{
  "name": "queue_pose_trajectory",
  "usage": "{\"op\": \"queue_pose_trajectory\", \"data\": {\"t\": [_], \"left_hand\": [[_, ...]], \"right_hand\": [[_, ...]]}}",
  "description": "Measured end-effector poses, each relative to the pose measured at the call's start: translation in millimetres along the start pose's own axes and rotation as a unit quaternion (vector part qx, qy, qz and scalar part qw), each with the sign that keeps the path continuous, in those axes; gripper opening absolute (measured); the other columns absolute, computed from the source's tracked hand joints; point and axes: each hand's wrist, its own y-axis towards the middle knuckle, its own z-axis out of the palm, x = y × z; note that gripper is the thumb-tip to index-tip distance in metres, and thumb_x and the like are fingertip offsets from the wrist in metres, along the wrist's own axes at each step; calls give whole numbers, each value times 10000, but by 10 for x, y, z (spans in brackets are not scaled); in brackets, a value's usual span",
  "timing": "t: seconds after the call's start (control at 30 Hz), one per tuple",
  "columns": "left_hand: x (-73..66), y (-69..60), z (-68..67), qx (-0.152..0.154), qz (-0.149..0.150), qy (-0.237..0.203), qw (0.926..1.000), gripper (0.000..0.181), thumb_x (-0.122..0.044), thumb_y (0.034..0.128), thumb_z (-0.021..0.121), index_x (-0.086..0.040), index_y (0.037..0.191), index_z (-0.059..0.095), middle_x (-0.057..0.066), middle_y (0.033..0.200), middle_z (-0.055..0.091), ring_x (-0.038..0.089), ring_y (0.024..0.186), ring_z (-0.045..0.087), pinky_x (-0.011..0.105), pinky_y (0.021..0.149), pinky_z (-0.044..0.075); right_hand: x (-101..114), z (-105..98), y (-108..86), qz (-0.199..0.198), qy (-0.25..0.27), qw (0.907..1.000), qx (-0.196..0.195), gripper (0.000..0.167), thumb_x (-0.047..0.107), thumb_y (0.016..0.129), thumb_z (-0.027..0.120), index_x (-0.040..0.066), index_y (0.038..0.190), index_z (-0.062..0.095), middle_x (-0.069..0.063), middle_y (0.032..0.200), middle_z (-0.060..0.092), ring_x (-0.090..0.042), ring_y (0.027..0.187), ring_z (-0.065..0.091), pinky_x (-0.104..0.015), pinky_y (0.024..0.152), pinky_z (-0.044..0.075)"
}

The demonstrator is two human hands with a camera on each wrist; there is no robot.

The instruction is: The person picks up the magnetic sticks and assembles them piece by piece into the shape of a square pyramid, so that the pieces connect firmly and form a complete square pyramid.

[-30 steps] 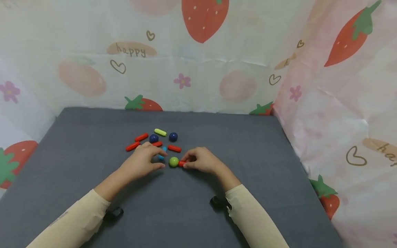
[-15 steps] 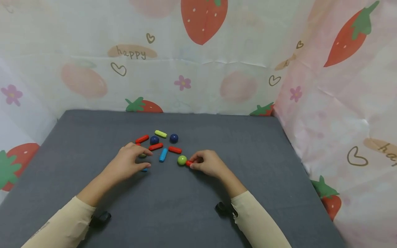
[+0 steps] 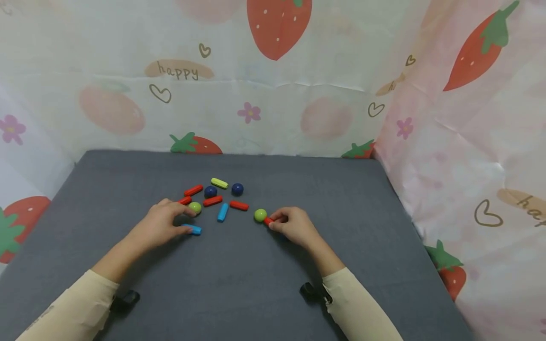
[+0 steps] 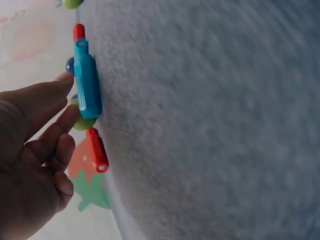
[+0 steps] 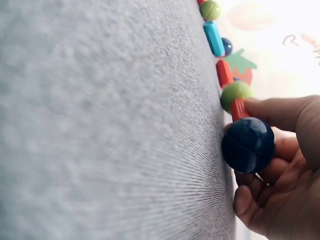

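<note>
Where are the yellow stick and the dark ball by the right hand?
Yellow stick (image 3: 219,183), head view: middle of its side.
Dark ball (image 5: 248,145), right wrist view: middle of its surface.

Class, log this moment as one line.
left hand: by blue stick | right hand: pinches red stick | red stick's ends: green ball, dark blue ball

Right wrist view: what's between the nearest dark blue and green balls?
In the right wrist view, a red stick, pinched by the right hand, lies between the dark blue ball and green ball.
</note>
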Motion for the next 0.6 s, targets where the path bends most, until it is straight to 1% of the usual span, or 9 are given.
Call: {"op": "queue_pose_trajectory", "data": {"t": [0.1,0.2,0.4,0.5,0.6], "left_hand": [[37,18,3,126,1,131,9998,336,-219,839,863,-120,1143,759,76,1144,734,317,1088,538,550,927,418],[65,37,9,264,-22,162,9995,307,-219,847,855,-137,1129,765,50,1123,737,302,1064,537,526,902,425],[92,64,19,503,-79,38,9987,285,-237,853,851,-164,1118,776,-5,1090,732,262,1021,521,453,840,439],[97,73,23,603,-52,-9,9982,271,-230,851,852,-168,1105,783,-23,1071,731,240,983,509,417,817,418],[92,79,26,650,3,38,9979,254,-219,848,853,-170,1089,788,-36,1051,734,220,953,503,405,812,399]], "right_hand": [[9,-2,-23,165,48,9997,-164,110,232,915,792,175,1008,779,27,865,728,-148,744,650,-324,645,528],[13,-3,-37,244,8,9993,-274,108,239,913,795,176,998,777,29,853,726,-146,732,645,-324,638,523],[1,-8,-49,335,-49,9985,-426,122,249,915,792,164,999,770,30,830,719,-148,702,642,-328,633,519],[-8,-16,-53,416,-56,9977,-524,134,260,915,791,160,1001,764,33,829,722,-143,701,647,-327,639,519],[-16,-22,-54,525,-29,9967,-622,137,266,914,788,160,996,759,34,831,725,-145,704,648,-327,640,518]]}}
